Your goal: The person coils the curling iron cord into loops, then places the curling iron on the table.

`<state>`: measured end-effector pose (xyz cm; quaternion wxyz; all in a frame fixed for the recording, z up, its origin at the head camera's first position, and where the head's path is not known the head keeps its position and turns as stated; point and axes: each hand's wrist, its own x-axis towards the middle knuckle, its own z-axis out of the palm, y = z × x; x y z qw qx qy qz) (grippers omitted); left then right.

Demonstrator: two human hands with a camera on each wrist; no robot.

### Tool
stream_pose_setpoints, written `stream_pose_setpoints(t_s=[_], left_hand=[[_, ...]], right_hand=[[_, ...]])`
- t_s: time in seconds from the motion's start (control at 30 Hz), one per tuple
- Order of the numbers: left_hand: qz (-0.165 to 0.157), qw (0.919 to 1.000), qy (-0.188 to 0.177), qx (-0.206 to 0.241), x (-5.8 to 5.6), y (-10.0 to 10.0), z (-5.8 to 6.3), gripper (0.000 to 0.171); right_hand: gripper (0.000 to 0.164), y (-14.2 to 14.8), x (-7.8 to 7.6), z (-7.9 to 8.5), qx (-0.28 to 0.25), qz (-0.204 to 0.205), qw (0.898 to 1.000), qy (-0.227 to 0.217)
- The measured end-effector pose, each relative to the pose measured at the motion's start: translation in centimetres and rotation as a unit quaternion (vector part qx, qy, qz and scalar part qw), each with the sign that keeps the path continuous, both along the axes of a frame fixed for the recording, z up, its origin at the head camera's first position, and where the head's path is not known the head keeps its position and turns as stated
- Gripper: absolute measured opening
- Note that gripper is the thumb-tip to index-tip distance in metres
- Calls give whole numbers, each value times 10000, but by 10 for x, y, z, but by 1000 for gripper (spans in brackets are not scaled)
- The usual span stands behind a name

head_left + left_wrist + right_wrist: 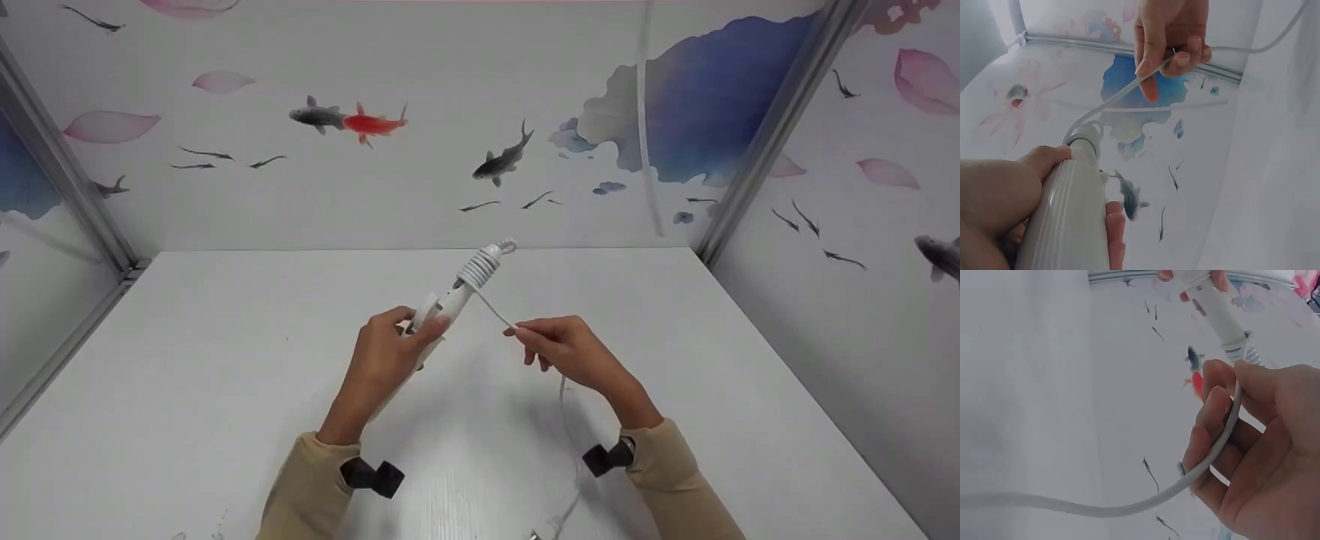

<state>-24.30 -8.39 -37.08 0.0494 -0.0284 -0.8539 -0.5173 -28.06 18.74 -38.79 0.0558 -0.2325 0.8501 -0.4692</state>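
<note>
My left hand (pixel 386 349) grips a long white handheld appliance (pixel 1075 214) around its middle, thumb along the near side. The appliance tilts up and away to the right, its ribbed body nearest the left wrist camera. Around its far, narrower end several turns of its white cord (pixel 480 268) are wound, and a small loop sticks out at the tip. From these turns the cord runs taut to my right hand (pixel 566 349), which pinches it between thumb and fingertips. Past the right hand the cord (pixel 1100 511) curves loosely away, trailing toward the front of the table.
Below both hands spreads a white table (pixel 225 390). Panels printed with fish and petals (pixel 420 195) stand at the back and sides, joined by metal corner posts (pixel 780 127). A small metallic piece (pixel 534 535) shows at the front edge of the head view.
</note>
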Motion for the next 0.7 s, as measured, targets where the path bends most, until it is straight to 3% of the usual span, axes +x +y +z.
stream_pose_setpoints(t_s=[0.13, 0.27, 0.37, 0.5, 0.6, 0.7], left_hand=[[-635, 9961, -233, 563, 4, 0, 5, 45], [-1452, 9859, -288, 774, 8, -1, 8, 38], [-2187, 9744, -203, 485, 9, -4, 9, 31], [-2971, 9548, -114, -62, 10, -7, 9, 22], [-3249, 9444, -150, -483, 11, -9, 11, 20], [-3273, 9385, -127, -1092, 13, -11, 13, 21]], right_hand=[[29, 1, 0, -1, 33, -175, 9998, -7], [27, 1, 0, -2, -44, -487, 9986, 180], [20, 2, 1, -1, -240, -651, 9967, 418], [10, 5, 4, 3, -570, -423, 9932, 926], [13, 6, 6, 7, -689, -325, 9937, 817], [22, 7, 9, 11, -499, -460, 9965, 498]])
